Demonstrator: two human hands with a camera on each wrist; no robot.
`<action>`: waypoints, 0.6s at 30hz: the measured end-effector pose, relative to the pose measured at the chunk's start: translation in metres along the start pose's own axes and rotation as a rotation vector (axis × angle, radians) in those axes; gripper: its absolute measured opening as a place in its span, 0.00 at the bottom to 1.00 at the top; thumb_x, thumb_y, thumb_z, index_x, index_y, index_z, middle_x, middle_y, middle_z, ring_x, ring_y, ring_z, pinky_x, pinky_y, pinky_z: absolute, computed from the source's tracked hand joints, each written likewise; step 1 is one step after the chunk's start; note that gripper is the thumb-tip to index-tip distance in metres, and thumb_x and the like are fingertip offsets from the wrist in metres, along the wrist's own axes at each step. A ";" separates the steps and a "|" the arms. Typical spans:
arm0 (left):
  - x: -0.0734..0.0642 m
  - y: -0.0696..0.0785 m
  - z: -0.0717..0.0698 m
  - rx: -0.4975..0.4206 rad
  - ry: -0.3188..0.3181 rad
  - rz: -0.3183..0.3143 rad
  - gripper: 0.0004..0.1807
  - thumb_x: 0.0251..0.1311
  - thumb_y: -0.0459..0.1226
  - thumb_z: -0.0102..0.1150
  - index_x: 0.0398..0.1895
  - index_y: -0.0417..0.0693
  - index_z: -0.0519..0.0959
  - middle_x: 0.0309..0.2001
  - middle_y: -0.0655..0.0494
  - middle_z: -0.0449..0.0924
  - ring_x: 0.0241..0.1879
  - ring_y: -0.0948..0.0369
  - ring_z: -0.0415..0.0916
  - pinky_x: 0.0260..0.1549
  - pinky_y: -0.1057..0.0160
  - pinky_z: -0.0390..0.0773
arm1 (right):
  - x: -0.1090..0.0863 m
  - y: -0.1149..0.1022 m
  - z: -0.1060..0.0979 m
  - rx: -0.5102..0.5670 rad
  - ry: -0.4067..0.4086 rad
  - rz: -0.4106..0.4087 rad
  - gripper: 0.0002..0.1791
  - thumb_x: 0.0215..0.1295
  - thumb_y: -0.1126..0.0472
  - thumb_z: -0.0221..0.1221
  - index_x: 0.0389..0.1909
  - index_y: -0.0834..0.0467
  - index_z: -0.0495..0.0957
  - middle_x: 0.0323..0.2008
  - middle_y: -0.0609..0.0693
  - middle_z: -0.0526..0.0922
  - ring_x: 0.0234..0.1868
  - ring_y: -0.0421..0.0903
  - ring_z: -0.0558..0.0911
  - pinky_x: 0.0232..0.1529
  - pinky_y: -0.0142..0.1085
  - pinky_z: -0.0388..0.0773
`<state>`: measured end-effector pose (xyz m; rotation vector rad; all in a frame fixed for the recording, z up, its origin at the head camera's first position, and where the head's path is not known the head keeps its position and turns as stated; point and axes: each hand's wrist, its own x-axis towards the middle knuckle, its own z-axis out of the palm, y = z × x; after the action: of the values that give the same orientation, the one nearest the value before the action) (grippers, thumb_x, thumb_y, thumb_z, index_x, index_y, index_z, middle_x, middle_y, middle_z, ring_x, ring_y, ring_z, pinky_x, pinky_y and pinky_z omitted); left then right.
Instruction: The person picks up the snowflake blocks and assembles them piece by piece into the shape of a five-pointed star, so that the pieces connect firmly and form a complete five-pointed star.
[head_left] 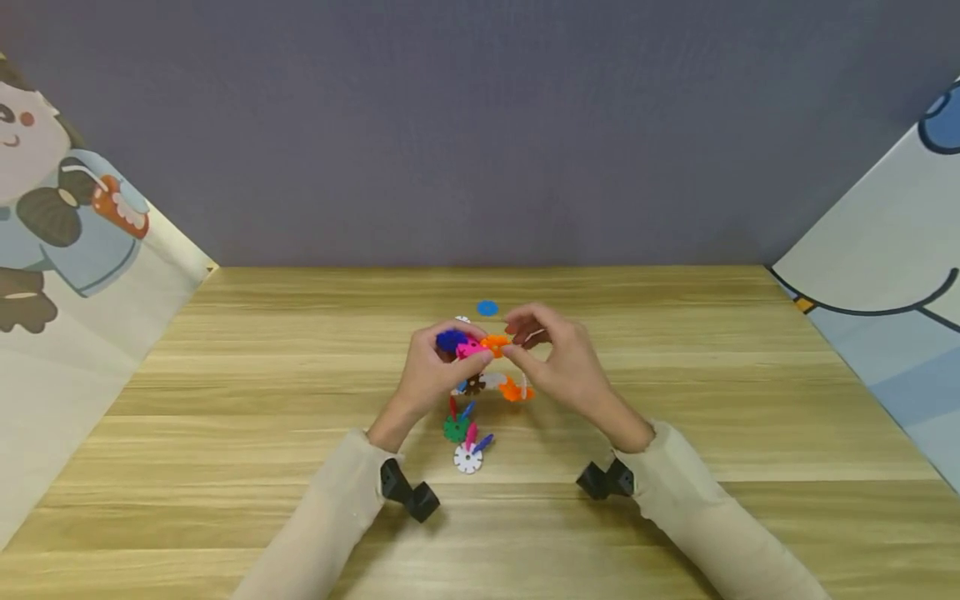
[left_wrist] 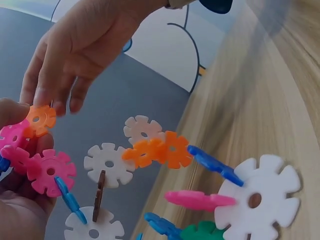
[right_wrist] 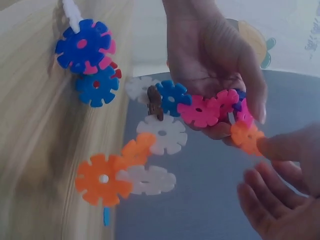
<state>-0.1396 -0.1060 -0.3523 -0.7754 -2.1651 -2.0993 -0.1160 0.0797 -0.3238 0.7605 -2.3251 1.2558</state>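
Observation:
My left hand [head_left: 438,367] grips a chain of notched plastic building discs, with the thumb lying over a pink disc [right_wrist: 199,111] section. An orange disc [right_wrist: 247,138] sits at the chain's held end, between the two hands. My right hand [head_left: 558,354] has its thumb tip right at the edge of that disc, while its other fingers are loosely bent and spread apart from it. Below the left hand, the chain runs on through a blue disc [right_wrist: 172,98], a brown disc [head_left: 473,383], white discs [right_wrist: 162,134] and orange discs [right_wrist: 103,179].
On the wooden table [head_left: 262,417], nearer the body, stand a green disc [head_left: 456,428] with red and blue pieces and a white disc [head_left: 468,457] with pink and blue pieces. A light blue disc [head_left: 487,308] lies beyond the hands. A grey panel [head_left: 480,133] rises behind the table.

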 end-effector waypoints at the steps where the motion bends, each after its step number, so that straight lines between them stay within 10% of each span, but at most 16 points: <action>1: 0.000 0.000 -0.001 -0.003 0.004 -0.009 0.11 0.52 0.26 0.62 0.39 0.29 0.78 0.32 0.41 0.80 0.23 0.68 0.74 0.23 0.72 0.76 | -0.001 0.000 0.000 -0.022 0.020 -0.020 0.15 0.51 0.73 0.67 0.41 0.67 0.76 0.33 0.58 0.81 0.32 0.49 0.81 0.33 0.38 0.83; 8: 0.002 -0.001 -0.003 0.010 0.001 -0.046 0.13 0.54 0.27 0.62 0.43 0.31 0.77 0.35 0.41 0.79 0.26 0.66 0.75 0.25 0.72 0.77 | -0.012 -0.004 0.000 -0.151 0.037 -0.200 0.14 0.47 0.75 0.68 0.34 0.65 0.76 0.30 0.55 0.78 0.29 0.46 0.75 0.29 0.32 0.77; 18: 0.001 -0.001 -0.005 -0.004 0.026 -0.056 0.13 0.54 0.27 0.62 0.44 0.32 0.77 0.33 0.51 0.79 0.24 0.67 0.73 0.23 0.73 0.75 | -0.032 -0.013 0.012 -0.174 -0.257 -0.267 0.12 0.51 0.72 0.67 0.36 0.60 0.78 0.37 0.48 0.78 0.38 0.42 0.80 0.41 0.30 0.80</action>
<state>-0.1424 -0.1105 -0.3528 -0.6918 -2.1955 -2.1276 -0.0842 0.0723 -0.3397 1.1834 -2.3884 0.8717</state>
